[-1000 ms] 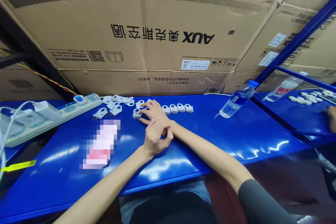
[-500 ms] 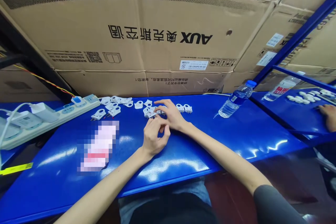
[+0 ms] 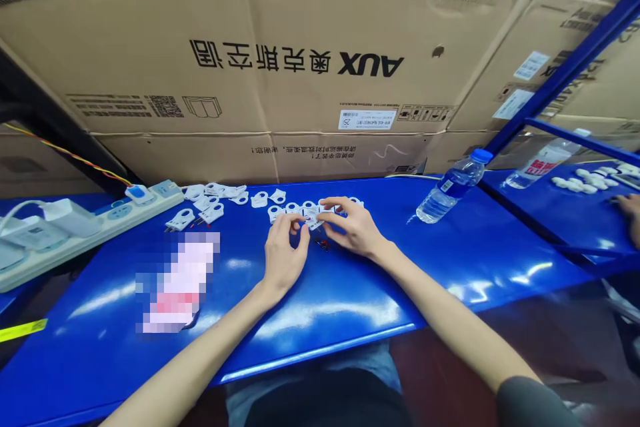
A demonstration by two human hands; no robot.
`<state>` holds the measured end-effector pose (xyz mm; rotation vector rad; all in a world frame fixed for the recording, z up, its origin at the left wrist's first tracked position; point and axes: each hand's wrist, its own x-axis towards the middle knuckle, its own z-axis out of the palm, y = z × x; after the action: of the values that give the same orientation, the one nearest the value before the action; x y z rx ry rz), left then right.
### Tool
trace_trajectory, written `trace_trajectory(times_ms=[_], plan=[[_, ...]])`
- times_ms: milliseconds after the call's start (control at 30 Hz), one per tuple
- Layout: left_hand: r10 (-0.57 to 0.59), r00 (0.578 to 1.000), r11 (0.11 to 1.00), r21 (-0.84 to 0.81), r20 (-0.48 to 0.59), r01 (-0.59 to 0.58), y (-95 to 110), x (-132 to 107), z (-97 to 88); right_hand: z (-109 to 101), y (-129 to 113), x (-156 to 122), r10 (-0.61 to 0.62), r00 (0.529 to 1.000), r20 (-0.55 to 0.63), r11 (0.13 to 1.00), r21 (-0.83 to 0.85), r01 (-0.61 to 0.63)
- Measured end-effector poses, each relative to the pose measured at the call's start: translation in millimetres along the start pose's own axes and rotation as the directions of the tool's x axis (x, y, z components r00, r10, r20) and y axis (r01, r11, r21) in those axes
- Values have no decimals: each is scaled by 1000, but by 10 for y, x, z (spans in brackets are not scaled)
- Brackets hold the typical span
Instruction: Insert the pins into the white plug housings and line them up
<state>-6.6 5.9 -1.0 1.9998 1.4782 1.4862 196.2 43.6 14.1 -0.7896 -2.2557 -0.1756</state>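
A white plug piece with a ring-shaped handle [image 3: 313, 221] is held between my two hands, just above the blue table [image 3: 240, 293]. My left hand [image 3: 285, 250] pinches its left edge between thumb and fingertips. From the other side, the curled fingers of my right hand [image 3: 356, 230] grip it and partly cover it. Small red and dark parts [image 3: 324, 245] lie right below it. Behind my hands runs a row of similar white plug pieces [image 3: 276, 213], some hidden by my fingers.
More white plug pieces [image 3: 213, 193] lie in a loose pile at the back left, beside a power strip [image 3: 120, 217] with chargers. A blurred pink item [image 3: 183, 283] lies on the left. On the right stands a tilted water bottle [image 3: 453, 187]. Cardboard boxes [image 3: 300, 7] line the back.
My hands have moved apart and my right hand has shifted right. The white plug piece and the small red parts now show between them. The view has shifted slightly.
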Motion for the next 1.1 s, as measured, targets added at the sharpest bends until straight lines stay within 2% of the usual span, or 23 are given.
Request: trace_trajectory(times_ms=[300,700,833,967,1100], plan=[[-6,1000,1000,-26,9,6,-61,26,18,-13,-112,41,57,991,123,997,49,-63],[-52,998,999,-14,45,52,-116,30,48,18,-116,67,57,988,140,998,31,-62],[-49,998,999,-15,44,50,-103,30,43,17,-88,63,103,982,156,994,10,-106],[-30,997,1000,3,68,30,-86,18,47,18,-44,43,156,980,122,987,6,-158],[35,984,996,79,174,-49,-92,-23,72,47,13,29,267,963,38,963,41,-268]])
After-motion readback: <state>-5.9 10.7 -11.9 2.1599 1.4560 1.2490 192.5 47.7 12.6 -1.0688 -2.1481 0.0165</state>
